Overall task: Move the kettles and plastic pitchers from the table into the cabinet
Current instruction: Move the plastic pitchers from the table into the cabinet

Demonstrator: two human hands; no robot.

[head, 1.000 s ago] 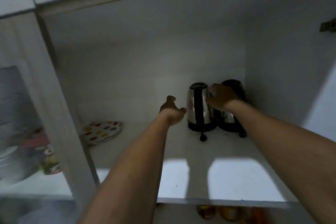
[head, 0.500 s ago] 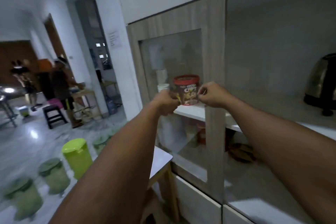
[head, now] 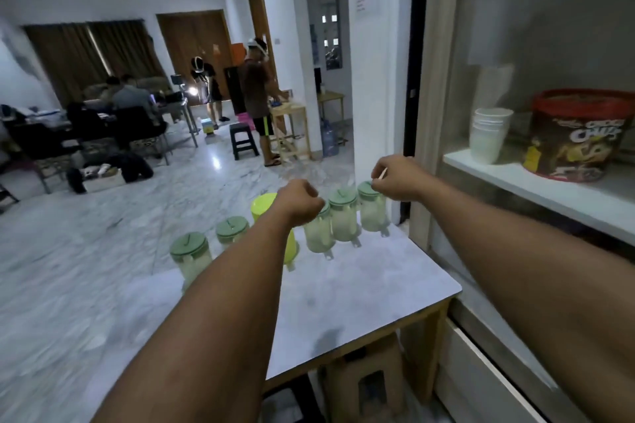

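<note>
Several clear plastic pitchers with green lids stand along the far edge of the white table, among them one at the right end, one beside it and one at the left end. A lime-green pitcher is partly hidden behind my left wrist. My left hand hovers over the row as a closed fist, holding nothing. My right hand has its fingers curled just above the rightmost pitcher's lid; I cannot tell if it touches. No kettle is in view.
The cabinet stands right of the table, with stacked white cups and a red-lidded cereal tub behind its glass door. A brown stool sits under the table. People, a black stool and desks fill the room beyond.
My hands have left the two kettles on the cabinet shelf. The view has swung left and down from the cabinet to the table, and both hands now hang over the pitchers.
</note>
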